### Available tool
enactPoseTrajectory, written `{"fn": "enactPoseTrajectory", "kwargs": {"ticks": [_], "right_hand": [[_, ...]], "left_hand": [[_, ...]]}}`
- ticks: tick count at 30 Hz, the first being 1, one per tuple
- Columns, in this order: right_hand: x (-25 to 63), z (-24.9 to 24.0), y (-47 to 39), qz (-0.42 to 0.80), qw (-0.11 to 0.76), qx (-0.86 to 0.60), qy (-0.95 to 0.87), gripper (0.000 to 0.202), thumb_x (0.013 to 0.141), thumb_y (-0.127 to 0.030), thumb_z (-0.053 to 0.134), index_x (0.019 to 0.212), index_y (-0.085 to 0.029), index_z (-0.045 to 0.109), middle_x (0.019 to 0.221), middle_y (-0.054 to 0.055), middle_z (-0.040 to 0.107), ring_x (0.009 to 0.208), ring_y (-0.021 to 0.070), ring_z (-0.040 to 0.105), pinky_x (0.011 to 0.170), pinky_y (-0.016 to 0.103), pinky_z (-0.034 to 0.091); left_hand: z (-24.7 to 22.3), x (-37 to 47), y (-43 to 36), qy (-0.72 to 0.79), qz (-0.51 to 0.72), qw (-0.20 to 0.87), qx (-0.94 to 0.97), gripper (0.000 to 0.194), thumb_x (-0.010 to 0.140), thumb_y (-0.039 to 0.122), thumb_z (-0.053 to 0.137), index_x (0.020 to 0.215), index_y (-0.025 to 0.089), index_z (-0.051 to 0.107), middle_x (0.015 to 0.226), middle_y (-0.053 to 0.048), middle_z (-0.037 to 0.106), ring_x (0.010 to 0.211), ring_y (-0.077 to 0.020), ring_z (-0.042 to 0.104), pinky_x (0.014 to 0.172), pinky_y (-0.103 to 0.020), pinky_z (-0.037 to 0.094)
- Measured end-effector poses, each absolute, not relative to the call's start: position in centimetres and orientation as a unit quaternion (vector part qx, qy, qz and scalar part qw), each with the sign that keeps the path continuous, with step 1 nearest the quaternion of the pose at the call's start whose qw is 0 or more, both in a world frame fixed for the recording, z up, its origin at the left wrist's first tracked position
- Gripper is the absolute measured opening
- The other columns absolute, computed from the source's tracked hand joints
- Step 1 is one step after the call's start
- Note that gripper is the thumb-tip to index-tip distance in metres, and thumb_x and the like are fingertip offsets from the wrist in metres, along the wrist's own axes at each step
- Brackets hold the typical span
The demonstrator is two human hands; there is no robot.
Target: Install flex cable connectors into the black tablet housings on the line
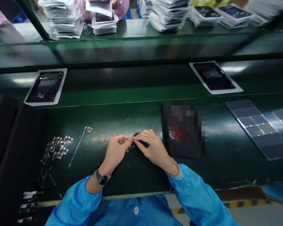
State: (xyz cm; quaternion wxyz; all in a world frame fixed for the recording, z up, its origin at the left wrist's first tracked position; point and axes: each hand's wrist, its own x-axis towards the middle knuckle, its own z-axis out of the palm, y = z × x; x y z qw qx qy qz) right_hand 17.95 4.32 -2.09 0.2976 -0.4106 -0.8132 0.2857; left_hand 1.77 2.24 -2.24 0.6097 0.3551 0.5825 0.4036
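Observation:
My left hand (116, 153) and my right hand (153, 148) meet over the bench, thumbs and forefingers pinched together at the tips. Between them shows the edge of a small circuit board (132, 145), mostly hidden by the fingers. To the left lies another board with a long thin flex cable (77, 148) running from it. Further left is a loose pile of small circuit boards (58, 147). Right of my right hand sits a dark flat case (182, 147), partly blurred out, with red on it.
On the belt beyond lie two dark device housings on white sheets, a left housing (47, 86) and a right housing (213, 76). Clear plastic sheets (257, 125) lie at right. A black box (11, 150) borders the left. Paper-interleaved stacks (63, 18) and a co-worker's pink sleeves (121, 8) are behind.

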Motion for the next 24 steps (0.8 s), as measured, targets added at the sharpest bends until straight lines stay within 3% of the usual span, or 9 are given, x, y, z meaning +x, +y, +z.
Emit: {"fn": "enactPoseTrajectory", "kwargs": {"ticks": [14, 24], "right_hand": [[18.29, -2.35, 4.51, 0.301, 0.29, -0.418, -0.807, 0.019, 0.093, -0.017, 0.057, 0.092, -0.024, 0.075, 0.077, 0.004, 0.072, 0.075, 0.0209, 0.062, 0.072, 0.036, 0.042], [18.54, -1.79, 4.68, 0.367, 0.258, -0.476, -0.757, 0.012, 0.089, -0.022, 0.059, 0.081, -0.022, 0.067, 0.077, 0.002, 0.071, 0.074, 0.0192, 0.061, 0.077, 0.036, 0.041]], "left_hand": [[-2.22, 1.67, 2.53, 0.57, 0.398, 0.655, 0.294, 0.018, 0.067, 0.031, 0.075, 0.067, 0.013, 0.071, 0.054, 0.0, 0.061, 0.046, -0.0077, 0.049, 0.045, -0.019, 0.034], [-2.36, 2.05, 1.97, 0.594, 0.399, 0.545, 0.437, 0.013, 0.073, 0.025, 0.068, 0.071, 0.014, 0.073, 0.059, -0.002, 0.065, 0.051, -0.0109, 0.052, 0.05, -0.022, 0.038]]}}
